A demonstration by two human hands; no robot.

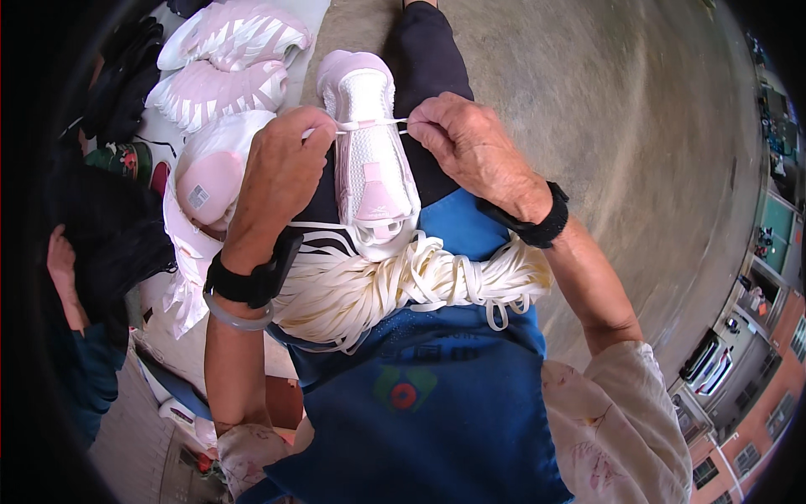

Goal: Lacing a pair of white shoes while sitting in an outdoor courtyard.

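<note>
A white and pink sneaker [366, 160] rests lengthwise on my lap, its toe pointing away from me. A white shoelace [369, 124] runs straight across it near the toe. My left hand [290, 151] pinches one end of this lace at the shoe's left side. On the other side my right hand [470, 139] pinches the opposite end between thumb and fingers, the lace stretched taut between both hands. A thick bundle of cream-white laces [411, 281] lies across my lap, over the blue apron [420, 395], just behind the sneaker's heel.
At the upper left, several pink and white sneakers [222, 92] lie on a white surface. Beside my left forearm is an open white bag [189, 227] with pink shoe parts inside. Another person's hand [60, 256] shows at the far left. Concrete floor [621, 126] spreads to the right.
</note>
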